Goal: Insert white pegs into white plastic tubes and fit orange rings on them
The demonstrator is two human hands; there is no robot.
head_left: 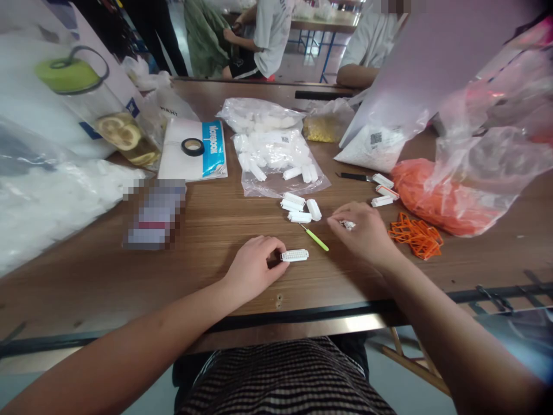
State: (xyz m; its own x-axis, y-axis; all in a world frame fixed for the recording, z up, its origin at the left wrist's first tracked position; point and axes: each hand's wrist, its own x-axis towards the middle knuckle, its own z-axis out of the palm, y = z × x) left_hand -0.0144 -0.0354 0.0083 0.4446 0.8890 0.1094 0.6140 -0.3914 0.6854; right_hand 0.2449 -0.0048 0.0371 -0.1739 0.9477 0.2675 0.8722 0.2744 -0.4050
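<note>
My left hand [254,265] pinches one end of a white plastic connector housing [295,255] between thumb and fingers. Rows of small holes show on the housing's upper face. My right hand [363,230] is curled low over the table, fingers drawn together beside small white pieces [347,225] under the palm. What its fingertips grip, if anything, is too small to make out. A green-handled pick [317,239] with a thin metal tip lies between the hands. Just beyond it rest several more white housings [299,217].
A clear bag of white housings [276,153] lies ahead. Orange frame-like parts [415,235] and a bag of orange parts [436,196] are at right, near a black-handled tool [355,176]. Black tape [192,147] sits on a notepad [215,150]; a bottle [116,127] stands left.
</note>
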